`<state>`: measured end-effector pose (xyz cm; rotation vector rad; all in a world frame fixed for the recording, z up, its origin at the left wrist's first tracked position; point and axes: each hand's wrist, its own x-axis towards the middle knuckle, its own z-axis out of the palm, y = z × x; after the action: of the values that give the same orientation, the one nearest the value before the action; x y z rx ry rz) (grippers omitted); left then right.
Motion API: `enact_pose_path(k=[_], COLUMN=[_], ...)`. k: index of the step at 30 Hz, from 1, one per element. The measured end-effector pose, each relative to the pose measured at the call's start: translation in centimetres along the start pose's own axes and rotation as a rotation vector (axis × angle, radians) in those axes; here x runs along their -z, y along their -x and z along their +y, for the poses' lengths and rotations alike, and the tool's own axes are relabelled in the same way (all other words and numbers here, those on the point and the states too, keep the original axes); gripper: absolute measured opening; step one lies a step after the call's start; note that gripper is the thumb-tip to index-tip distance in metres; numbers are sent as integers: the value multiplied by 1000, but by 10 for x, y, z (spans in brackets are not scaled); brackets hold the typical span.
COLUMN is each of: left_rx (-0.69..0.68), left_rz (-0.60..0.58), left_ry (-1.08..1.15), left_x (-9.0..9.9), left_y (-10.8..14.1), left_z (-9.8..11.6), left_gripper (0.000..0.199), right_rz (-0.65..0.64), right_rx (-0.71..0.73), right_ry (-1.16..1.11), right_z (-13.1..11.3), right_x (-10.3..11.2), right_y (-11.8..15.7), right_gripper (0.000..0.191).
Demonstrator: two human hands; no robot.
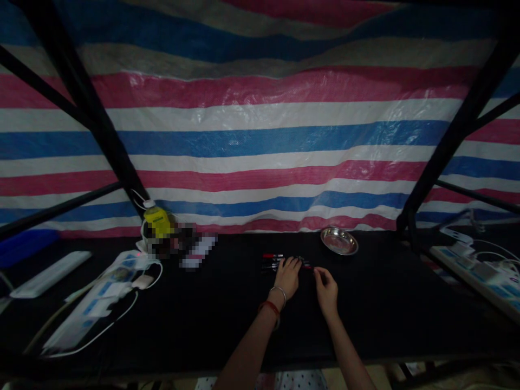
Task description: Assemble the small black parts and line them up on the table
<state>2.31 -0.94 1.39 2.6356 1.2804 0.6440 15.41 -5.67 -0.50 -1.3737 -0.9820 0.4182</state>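
Observation:
Several slim, pen-like sticks (270,266) in black and silver lie side by side on the black table. One at the back of the row has a red end (268,255). My left hand (288,275) rests over the right part of this row, palm down, fingers spread and partly covering the sticks. Just right of it, my right hand (327,288) is closed, thumb and forefinger pinched at the end of a dark red stick (307,267). The fingers hide that end. The exact kind of these sticks is too small and dark to make out.
A round metal dish (339,241) stands behind my right hand. Left are a yellow-labelled bottle (157,221), a blurred-out patch, and a power strip (95,303) with white cables. Another power strip (479,279) lies far right. Black frame bars and a striped sheet (260,141) enclose the table.

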Motion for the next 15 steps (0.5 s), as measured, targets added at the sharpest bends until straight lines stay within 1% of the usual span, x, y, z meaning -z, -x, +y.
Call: enact_pose_path(k=[9, 12, 15], left_rx=[-29, -33, -21], left_rz=[10, 30, 37], left_ry=[30, 37, 39], left_x=[-2, -1, -1], left_y=[4, 4, 4], left_z=[-4, -4, -4], left_gripper=[38, 34, 30], right_rz=[-27, 1, 23], right_rx=[-38, -57, -63], right_ry=[-60, -78, -81], right_z=[2, 2, 0], right_x=[-2, -9, -21], right_y=[-1, 1, 7], right_gripper=[39, 43, 45])
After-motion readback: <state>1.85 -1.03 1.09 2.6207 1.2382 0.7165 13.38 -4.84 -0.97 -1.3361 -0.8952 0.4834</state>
